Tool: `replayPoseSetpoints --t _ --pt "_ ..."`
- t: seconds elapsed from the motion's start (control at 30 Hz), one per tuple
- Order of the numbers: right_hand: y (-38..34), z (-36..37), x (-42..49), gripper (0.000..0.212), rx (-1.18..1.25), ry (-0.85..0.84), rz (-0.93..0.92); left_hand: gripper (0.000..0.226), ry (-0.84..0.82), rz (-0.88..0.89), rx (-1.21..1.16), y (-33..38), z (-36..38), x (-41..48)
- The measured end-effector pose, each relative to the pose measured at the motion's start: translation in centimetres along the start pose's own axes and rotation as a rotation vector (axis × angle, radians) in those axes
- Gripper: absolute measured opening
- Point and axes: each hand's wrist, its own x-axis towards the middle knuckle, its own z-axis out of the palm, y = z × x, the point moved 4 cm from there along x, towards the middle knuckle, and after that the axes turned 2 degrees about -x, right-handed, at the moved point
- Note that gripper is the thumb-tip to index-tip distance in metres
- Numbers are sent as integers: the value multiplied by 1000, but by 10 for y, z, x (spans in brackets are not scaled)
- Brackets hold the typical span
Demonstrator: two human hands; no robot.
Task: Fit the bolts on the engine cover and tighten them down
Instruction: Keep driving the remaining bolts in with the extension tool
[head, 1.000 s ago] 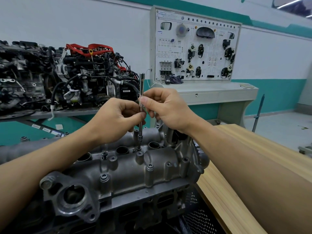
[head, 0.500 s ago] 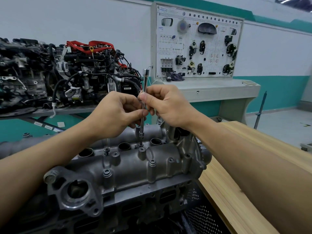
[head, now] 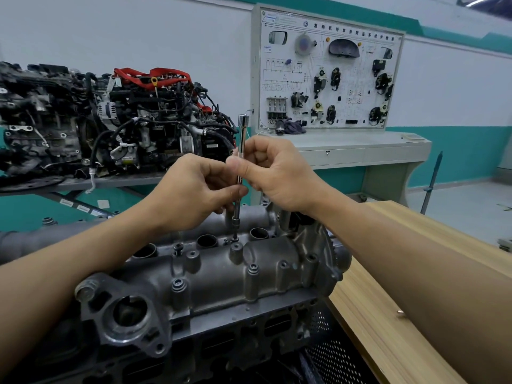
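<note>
At 6 o'clock in the view, the grey cast-metal engine cover lies lengthwise on its block, bolt bosses facing up so a tool can drop straight in. The pale wooden bench top runs off toward 4 o'clock. Over the cover's far edge, at its 12 o'clock, the left hand and right hand meet. Each pinches the slim chrome extension bar between thumb and fingertips, left lower, right higher. This light hold seems meant for spinning the bar upright, not for torque. Its socket end sits on a small dark bolt between 2 round wells. At least 3 seated bolts stand in nearer bosses; their thread depth cannot be told. The hands hide the bar's middle, and the socket covers most of the bolt head.
</note>
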Motion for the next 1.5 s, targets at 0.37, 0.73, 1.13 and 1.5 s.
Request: replayPoseSetpoints --t 0.37,0.73,1.13,1.5 --pt "2 -2 0 10 33 9 22 13 -58 13 13 4 3 -4" --pt "-1 -3 -2 5 67 4 -1 6 -18 34 55 6 1 -2" --pt "2 -4 -1 19 36 44 4 30 62 36 23 8 -3 -2" --pt "0 -2 -2 11 48 -3 0 15 -12 36 -19 5 0 -2"
